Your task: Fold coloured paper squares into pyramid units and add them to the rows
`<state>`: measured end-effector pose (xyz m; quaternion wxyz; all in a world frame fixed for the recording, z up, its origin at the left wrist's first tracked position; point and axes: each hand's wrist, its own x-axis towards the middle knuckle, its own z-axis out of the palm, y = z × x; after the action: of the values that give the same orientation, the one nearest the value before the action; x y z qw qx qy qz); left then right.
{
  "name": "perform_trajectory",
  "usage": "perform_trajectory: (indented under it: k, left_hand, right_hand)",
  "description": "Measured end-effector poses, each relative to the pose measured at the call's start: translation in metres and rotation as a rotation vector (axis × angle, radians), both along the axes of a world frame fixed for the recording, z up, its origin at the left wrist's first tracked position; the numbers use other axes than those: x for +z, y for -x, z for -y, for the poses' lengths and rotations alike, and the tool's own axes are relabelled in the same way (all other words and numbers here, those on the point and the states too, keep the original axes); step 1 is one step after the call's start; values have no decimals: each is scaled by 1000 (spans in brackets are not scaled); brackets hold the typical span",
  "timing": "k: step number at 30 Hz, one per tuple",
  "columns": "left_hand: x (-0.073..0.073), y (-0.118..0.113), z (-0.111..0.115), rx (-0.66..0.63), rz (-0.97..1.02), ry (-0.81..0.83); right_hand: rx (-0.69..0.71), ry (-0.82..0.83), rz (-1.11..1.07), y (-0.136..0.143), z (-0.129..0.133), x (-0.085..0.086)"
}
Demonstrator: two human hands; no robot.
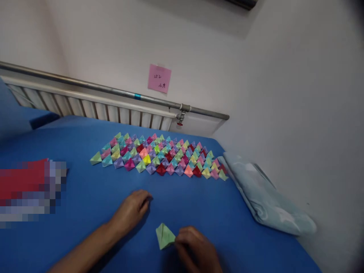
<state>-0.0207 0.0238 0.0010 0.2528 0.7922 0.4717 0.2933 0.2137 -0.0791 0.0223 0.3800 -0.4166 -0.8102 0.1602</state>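
A light green folded paper piece (165,236) is at the lower middle, its right corner pinched in the fingers of my right hand (197,250). My left hand (133,208) is at the blue surface to the upper left of that piece, its fingers curled together; whether anything is inside them is hidden. Beyond both hands lie several rows of small folded paper pieces (160,168) in pink, red, green, yellow, purple and blue, set close together.
The blue surface (85,189) extends under everything. At the right edge lies a folded pale blue-green cloth (267,201). A red item (24,180), partly pixelated, is at the left. Behind stand a white radiator (113,113), a metal pipe and a wall with a pink note (159,79).
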Motion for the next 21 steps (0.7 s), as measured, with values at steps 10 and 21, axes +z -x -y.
perform_trajectory:
  k: [10, 21]
  left_hand:
    - [-18, -5, -15, -170, -186, -179]
    - [-15, -9, -22, -190, -221, -22]
  right_hand:
    - [-151, 81, -58, 20, -69, 35]
    - [-156, 293, -81, 71, -164, 69]
